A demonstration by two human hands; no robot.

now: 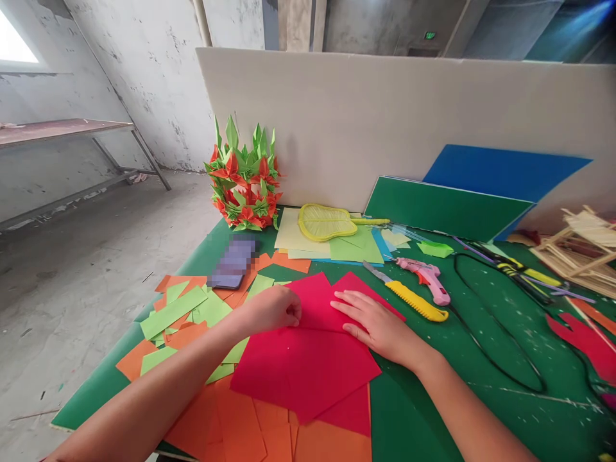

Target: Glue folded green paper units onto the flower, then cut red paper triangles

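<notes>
Several red paper sheets [308, 362] overlap on the green table in front of me, and the upper one shows a crease or edge running across it. At its upper left, my left hand [272, 309] is closed, its fingers curled in a pinch at the red paper; the fingertips are partly hidden. My right hand [368, 321] lies flat on the red paper's right side, fingers spread and holding nothing. Beneath the red sheets are orange paper sheets [240, 417]. To the left lie green paper pieces [174, 312] mixed with orange ones.
A yellow utility knife [416, 301] and pink glue gun [426, 279] with a black cord lie right of my hands. Behind are a phone [234, 260], a folded-paper ornament [248, 179], a yellow fly swatter [327, 222] and green board [447, 208]. Wooden sticks [577, 250] sit far right.
</notes>
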